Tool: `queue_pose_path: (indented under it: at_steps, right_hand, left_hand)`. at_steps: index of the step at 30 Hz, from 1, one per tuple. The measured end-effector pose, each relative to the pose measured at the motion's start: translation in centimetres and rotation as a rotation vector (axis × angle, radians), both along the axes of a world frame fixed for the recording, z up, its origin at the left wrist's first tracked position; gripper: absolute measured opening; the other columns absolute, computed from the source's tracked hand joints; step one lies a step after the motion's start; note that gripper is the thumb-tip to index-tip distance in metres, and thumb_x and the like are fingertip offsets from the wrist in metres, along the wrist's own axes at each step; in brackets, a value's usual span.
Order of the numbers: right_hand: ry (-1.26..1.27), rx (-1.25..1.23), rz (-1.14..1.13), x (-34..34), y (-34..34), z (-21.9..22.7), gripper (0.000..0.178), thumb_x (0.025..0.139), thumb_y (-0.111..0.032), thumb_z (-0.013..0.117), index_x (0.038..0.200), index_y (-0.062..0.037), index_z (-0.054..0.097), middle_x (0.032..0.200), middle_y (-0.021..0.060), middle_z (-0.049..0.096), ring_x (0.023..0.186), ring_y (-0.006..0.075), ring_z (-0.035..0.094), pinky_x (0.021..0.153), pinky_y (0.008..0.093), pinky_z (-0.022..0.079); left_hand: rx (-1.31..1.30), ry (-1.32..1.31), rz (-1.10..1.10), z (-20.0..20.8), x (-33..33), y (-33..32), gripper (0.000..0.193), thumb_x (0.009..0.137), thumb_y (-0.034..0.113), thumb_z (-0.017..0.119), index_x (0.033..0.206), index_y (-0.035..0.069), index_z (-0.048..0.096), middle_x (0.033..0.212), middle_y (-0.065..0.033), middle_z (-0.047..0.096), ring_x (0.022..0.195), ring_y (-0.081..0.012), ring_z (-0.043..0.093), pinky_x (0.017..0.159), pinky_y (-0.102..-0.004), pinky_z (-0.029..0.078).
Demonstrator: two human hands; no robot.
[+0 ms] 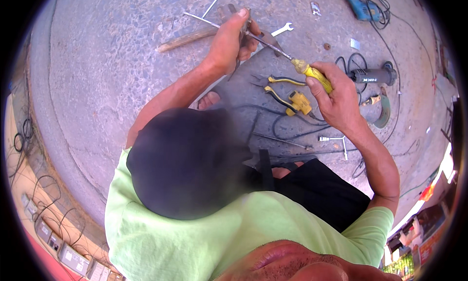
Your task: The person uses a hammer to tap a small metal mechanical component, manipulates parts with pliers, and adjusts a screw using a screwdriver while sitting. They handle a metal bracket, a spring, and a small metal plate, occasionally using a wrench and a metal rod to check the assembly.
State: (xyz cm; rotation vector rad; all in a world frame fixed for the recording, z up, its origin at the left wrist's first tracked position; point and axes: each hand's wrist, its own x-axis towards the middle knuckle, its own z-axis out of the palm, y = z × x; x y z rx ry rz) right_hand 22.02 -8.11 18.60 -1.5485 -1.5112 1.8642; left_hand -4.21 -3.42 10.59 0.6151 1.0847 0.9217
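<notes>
My right hand (335, 93) is closed round the yellow handle of a screwdriver (313, 75). Its long steel shaft slants up and left to a dark metal piece held in my left hand (234, 41). The fingers of that hand wrap round the dark metal piece (246, 24), which they partly cover, so its kind is unclear. Whether the screwdriver's tip sits in or beside it cannot be made out. Beyond my left hand lies a wooden handle (187, 39), and close to the metal piece an open-end wrench (282, 29) rests on the concrete floor.
Pliers (280, 80), a yellow electrical box (299, 103) with a cable, and a T-handled socket wrench (336, 139) lie near my right arm. Farther right are an angle grinder (374, 76) and a blue power tool (361, 6). A dark cap (187, 164) blocks the lower middle.
</notes>
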Motion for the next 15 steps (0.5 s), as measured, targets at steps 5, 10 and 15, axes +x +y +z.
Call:
queue_pose_path:
  at_steps: [5,10,15]
  right_hand:
    - [0.340,-0.446,-0.049,1.8,0.3,-1.3,0.039,0.103,-0.033,0.059,0.121,0.0024,0.061,0.080,0.0048,0.057,0.059,0.0102,0.051,0.049,0.0225,0.037]
    - [0.518,-0.638,-0.112,2.8,0.6,-2.3,0.043,0.103,-0.037,0.058,0.121,0.0014,0.058,0.071,0.0032,0.049,0.051,0.0079,0.041,0.044,0.0205,0.028]
    - [0.491,-0.506,-0.068,3.7,0.9,-2.3,0.049,0.089,-0.042,0.074,0.114,-0.0029,0.056,0.071,0.0053,0.053,0.047,0.0075,0.042,0.042,0.0206,0.031]
  left_hand:
    - [0.040,0.062,-0.055,-0.3,0.1,-0.4,0.051,0.101,0.057,0.045,0.098,0.008,0.060,0.076,-0.0024,0.055,0.051,-0.0112,0.038,0.049,-0.0283,0.029]
    - [0.218,0.189,-0.160,1.8,0.2,0.1,0.061,0.102,0.058,0.041,0.109,0.001,0.063,0.077,-0.0079,0.059,0.057,-0.0108,0.048,0.055,-0.0267,0.041]
    - [0.405,-0.050,-0.387,4.7,-1.0,0.1,0.094,0.087,0.079,0.053,0.140,0.001,0.051,0.099,-0.0092,0.063,0.069,-0.0129,0.055,0.066,-0.0273,0.049]
